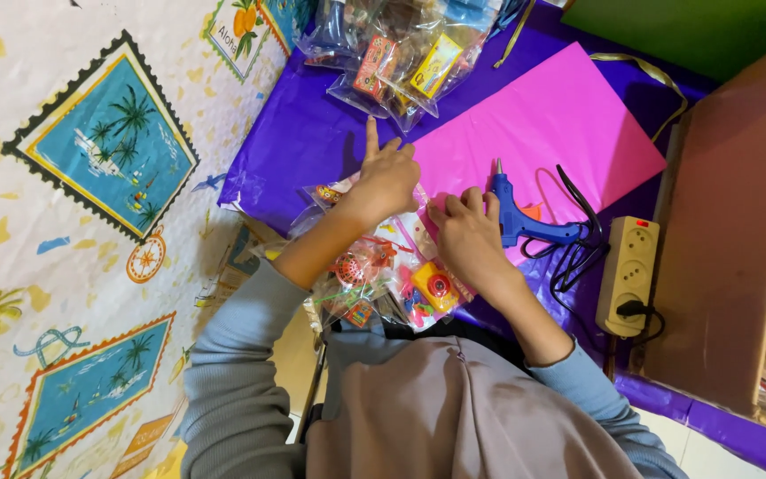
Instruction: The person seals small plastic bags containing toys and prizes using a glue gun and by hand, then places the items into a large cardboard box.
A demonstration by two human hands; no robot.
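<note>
1. Left hand [389, 177] presses flat, fingers spread, on a clear toy packet [374, 266]; right hand [465, 232] pinches its edge.
2. Blue glue gun [514, 217] lies just beside the right hand; a stray brush could burn.

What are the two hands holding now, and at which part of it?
Both the left hand and the right hand rest on a clear plastic bag of small toys, near its top edge. Whether either truly grips it cannot be told.

Glowing brightly and evenly under soft overhead light; glaring faintly off the clear plastic bags [401, 53]; casting short soft shadows beneath the hands [427, 213]; bending slightly toward the edges; blurring a little at the right.
</note>
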